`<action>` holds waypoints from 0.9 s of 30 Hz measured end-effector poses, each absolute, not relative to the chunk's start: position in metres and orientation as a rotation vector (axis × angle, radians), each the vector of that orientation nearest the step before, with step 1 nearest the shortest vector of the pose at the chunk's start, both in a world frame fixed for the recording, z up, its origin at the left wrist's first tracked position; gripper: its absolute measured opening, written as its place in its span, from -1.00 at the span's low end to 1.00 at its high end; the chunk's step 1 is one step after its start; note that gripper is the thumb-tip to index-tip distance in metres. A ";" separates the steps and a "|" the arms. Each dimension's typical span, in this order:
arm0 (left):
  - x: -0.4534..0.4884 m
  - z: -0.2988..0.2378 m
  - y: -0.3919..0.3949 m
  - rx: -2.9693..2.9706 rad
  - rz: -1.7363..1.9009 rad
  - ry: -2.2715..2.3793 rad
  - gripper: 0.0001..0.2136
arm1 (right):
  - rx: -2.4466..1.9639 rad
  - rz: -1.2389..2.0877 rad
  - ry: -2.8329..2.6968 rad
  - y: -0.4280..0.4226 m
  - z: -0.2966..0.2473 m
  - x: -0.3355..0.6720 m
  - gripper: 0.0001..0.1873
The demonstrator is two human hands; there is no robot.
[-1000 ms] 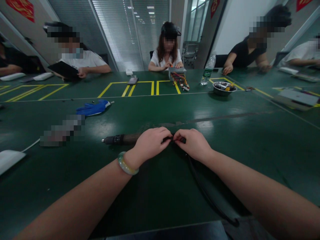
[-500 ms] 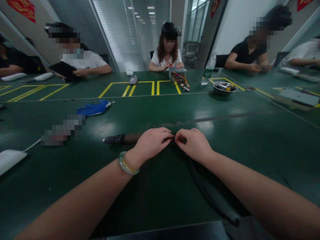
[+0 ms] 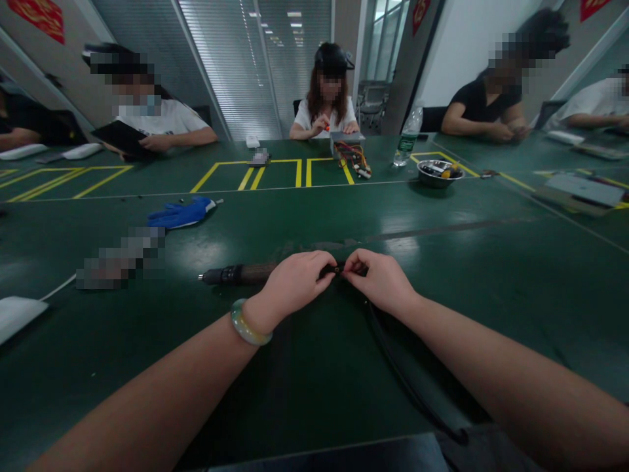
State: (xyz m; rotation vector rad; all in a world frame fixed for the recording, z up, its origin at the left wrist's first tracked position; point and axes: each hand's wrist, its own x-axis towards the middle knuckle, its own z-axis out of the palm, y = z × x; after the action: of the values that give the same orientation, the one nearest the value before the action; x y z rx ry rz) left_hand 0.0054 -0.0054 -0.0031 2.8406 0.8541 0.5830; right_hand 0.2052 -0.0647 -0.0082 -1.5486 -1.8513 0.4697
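L hand (image 3: 295,283) and R hand (image 3: 378,282) pinch the end of dark tool (image 3: 240,274) on green table (image 3: 491,328).

Both hands are close together, fingers bent, not spread; fingertips meet at the tool's end, w/ small black part between them, too small to tell exactly. Tool lies flat, its body going left from L hand. Black cord (image 3: 403,380) runs from under R hand toward the person. Pale green bangle (image 3: 248,326) sits on L wrist. Blue glove (image 3: 181,213) lies ahead-left of hands; metal bowl (image 3: 435,174) and water bottle (image 3: 407,137) stand far ahead-right.
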 end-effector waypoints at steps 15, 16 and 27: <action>0.005 -0.005 -0.002 2.819 0.635 0.776 -0.84 | -1.617 0.320 -1.959 -0.060 -0.011 0.206 -0.87; 0.005 -0.004 -0.002 2.820 0.636 0.777 -0.85 | -1.643 0.247 -1.982 -0.060 -0.010 0.207 -0.86; 0.005 -0.007 -0.001 2.840 0.645 0.753 -0.85 | -1.410 0.024 -2.357 -0.052 -0.003 0.211 -0.95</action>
State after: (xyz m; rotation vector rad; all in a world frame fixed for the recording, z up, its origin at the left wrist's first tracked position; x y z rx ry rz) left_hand 0.0049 -0.0015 -0.0072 2.8400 0.7527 0.6449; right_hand 0.2111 -0.0520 -0.0029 -1.4100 -2.3573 0.0244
